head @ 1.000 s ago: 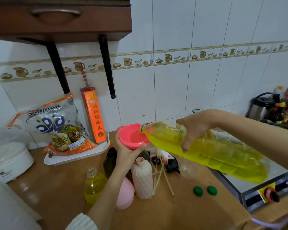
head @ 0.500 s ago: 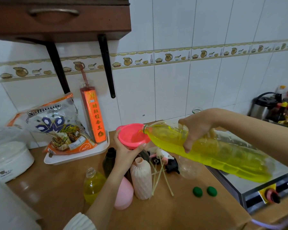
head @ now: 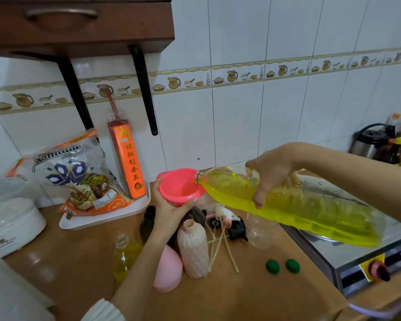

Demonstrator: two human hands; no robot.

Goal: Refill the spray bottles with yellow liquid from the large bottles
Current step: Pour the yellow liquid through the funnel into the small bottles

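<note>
Large bottle [head: 299,212] in right hand's [head: 267,174] grip, left hand [head: 171,205] clasping funnel [head: 178,185] over brown counter [head: 252,293].

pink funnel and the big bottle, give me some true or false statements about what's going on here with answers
1. The right hand grips the large bottle of yellow liquid tilted with its mouth at the pink funnel. True.
2. The left hand lies flat on the counter. False: it holds the funnel from below.
3. Two green caps lie on the counter. True.
4. The large bottle still wears its cap. False: its mouth is open and yellow liquid runs into the funnel.
5. The ribbed beige bottle stands upright with no top on. True.
6. The small clear bottle left of the arm is full to the neck. False: it is only partly filled.
</note>
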